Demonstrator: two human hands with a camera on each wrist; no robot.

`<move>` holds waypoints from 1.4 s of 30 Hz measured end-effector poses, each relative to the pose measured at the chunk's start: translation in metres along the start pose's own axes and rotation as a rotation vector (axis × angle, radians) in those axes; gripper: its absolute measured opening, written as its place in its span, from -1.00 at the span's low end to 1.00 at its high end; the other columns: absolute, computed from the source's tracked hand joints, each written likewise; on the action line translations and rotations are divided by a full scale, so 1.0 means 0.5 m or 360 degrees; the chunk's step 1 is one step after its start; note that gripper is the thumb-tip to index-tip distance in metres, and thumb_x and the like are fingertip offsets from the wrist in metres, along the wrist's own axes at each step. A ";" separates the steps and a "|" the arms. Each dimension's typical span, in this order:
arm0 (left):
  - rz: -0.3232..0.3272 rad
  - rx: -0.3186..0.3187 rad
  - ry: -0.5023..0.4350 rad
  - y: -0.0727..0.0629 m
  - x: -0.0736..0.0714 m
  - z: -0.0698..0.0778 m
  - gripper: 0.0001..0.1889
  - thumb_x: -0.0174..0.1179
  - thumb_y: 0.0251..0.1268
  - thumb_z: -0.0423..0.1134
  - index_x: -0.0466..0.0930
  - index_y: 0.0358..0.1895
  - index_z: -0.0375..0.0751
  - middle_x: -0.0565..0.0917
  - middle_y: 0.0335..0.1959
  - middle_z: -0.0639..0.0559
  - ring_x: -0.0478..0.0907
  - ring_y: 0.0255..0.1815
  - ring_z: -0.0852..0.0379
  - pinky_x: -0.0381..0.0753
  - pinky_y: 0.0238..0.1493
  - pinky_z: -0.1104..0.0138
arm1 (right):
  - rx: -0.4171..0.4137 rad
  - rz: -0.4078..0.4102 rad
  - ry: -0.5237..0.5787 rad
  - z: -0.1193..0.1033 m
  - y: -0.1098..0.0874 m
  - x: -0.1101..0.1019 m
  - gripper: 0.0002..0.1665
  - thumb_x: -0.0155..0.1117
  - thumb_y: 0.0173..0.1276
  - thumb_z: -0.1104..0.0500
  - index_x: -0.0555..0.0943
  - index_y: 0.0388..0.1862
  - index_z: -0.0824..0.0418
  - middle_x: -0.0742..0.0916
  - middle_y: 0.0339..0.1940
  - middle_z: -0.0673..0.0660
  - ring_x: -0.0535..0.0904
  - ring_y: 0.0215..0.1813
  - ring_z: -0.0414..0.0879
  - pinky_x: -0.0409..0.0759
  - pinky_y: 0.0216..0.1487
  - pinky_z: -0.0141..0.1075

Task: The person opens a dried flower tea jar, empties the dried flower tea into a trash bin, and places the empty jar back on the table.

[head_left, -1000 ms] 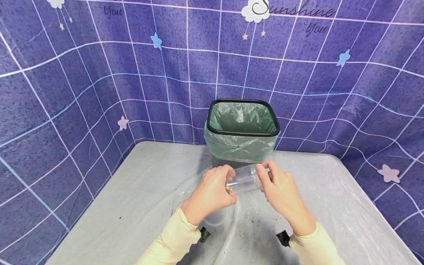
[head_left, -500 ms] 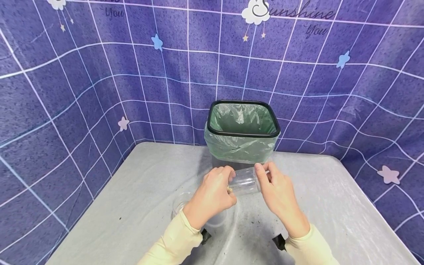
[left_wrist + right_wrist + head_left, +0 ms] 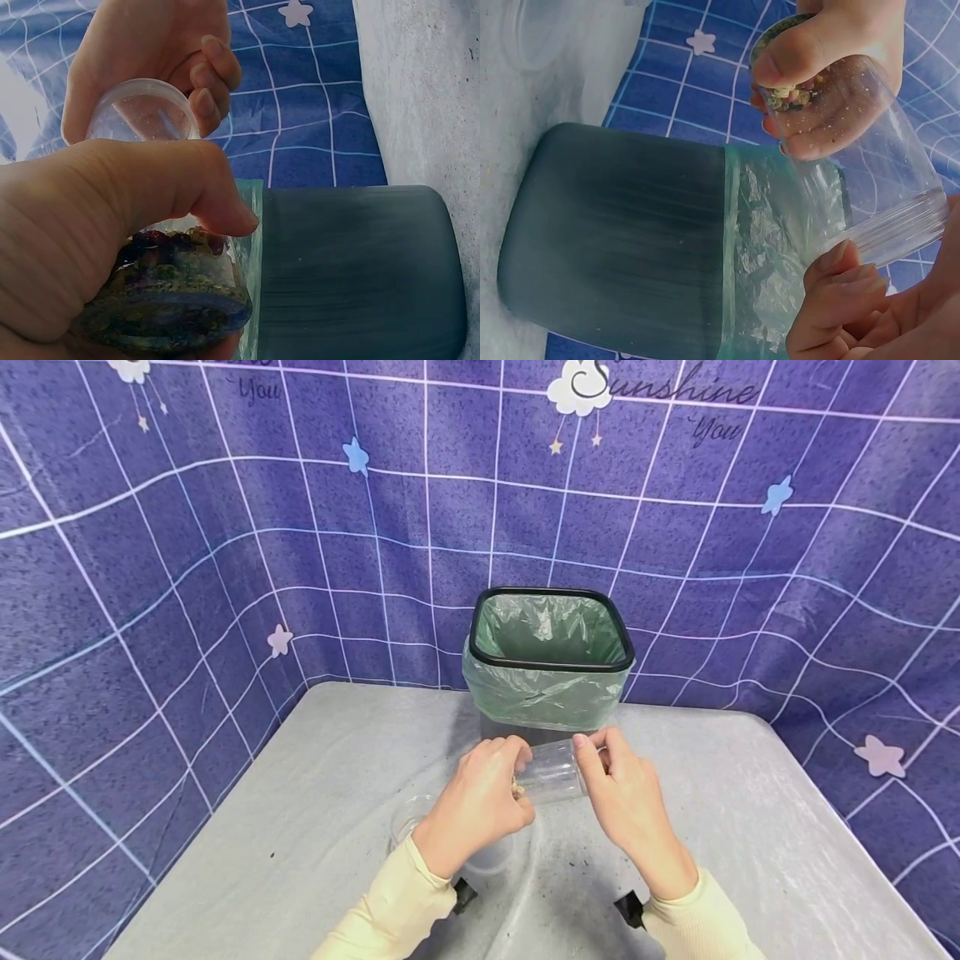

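Observation:
A clear plastic jar (image 3: 553, 772) lies tilted on its side between both hands, held above the table in front of the bin. My left hand (image 3: 480, 797) wraps round its bottom end, where dried bits like flower tea (image 3: 172, 292) are gathered. At the other end, my right hand (image 3: 633, 797) pinches the ridged rim with thumb and fingers. Fine crumbs cling to the inner wall of the jar in the right wrist view. Fingers hide part of each end.
A grey bin (image 3: 517, 727) with a green liner (image 3: 543, 693) and black rim (image 3: 555, 667) stands just behind the hands. Clear round plastic pieces (image 3: 411, 810) lie on the grey table (image 3: 337, 752) under the left forearm. A purple curtain (image 3: 405, 560) surrounds the table's back and sides.
My right hand and wrist have shifted slightly left, with its grip on the jar's rim kept. The left hand has barely moved.

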State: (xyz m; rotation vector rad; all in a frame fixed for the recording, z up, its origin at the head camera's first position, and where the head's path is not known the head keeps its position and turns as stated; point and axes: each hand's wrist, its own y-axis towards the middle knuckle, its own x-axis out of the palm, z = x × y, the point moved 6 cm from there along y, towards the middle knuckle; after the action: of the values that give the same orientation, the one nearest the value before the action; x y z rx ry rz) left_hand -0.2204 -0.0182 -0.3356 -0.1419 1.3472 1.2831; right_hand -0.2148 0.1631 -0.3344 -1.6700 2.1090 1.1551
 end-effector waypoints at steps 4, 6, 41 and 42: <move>-0.0019 -0.0016 -0.0011 0.001 -0.001 -0.003 -0.55 0.38 -0.36 -0.37 0.61 -0.18 -0.16 0.57 -0.41 0.13 0.50 -0.35 0.11 0.57 -0.24 0.22 | -0.0062 0.0002 0.0017 -0.002 0.000 0.001 -0.66 0.06 0.61 -0.20 0.53 -0.20 0.00 0.49 -0.65 -0.11 0.40 -0.59 -0.19 0.36 -0.49 -0.29; -0.0026 -0.0022 -0.0016 0.001 -0.002 -0.003 -0.55 0.39 -0.36 -0.37 0.61 -0.18 -0.16 0.58 -0.40 0.12 0.50 -0.35 0.10 0.57 -0.23 0.22 | -0.0084 0.0002 0.0022 -0.001 0.000 0.002 -0.68 0.08 0.60 -0.19 0.52 -0.19 -0.01 0.50 -0.64 -0.12 0.41 -0.58 -0.20 0.37 -0.48 -0.29; -0.0019 -0.0030 -0.0022 0.003 -0.007 -0.007 -0.56 0.35 -0.35 -0.39 0.60 -0.18 -0.15 0.60 -0.37 0.11 0.51 -0.33 0.12 0.58 -0.23 0.26 | -0.0502 -0.0319 0.0141 -0.006 0.009 -0.008 -0.73 0.16 0.60 0.03 0.42 0.16 0.05 0.60 -0.38 -0.12 0.47 -0.45 -0.25 0.47 -0.37 -0.36; -0.0020 -0.0031 -0.0023 0.003 -0.008 -0.007 -0.55 0.35 -0.35 -0.39 0.60 -0.18 -0.14 0.60 -0.37 0.11 0.51 -0.33 0.12 0.58 -0.23 0.26 | -0.0511 -0.0331 0.0150 -0.007 0.009 -0.009 -0.73 0.16 0.60 0.03 0.42 0.16 0.04 0.60 -0.37 -0.12 0.48 -0.45 -0.25 0.47 -0.37 -0.37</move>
State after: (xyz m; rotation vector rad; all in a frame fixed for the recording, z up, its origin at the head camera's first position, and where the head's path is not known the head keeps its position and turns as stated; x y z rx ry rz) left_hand -0.2228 -0.0223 -0.3330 -0.1541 1.3199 1.2844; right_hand -0.2165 0.1642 -0.3276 -2.0632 1.8169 1.4303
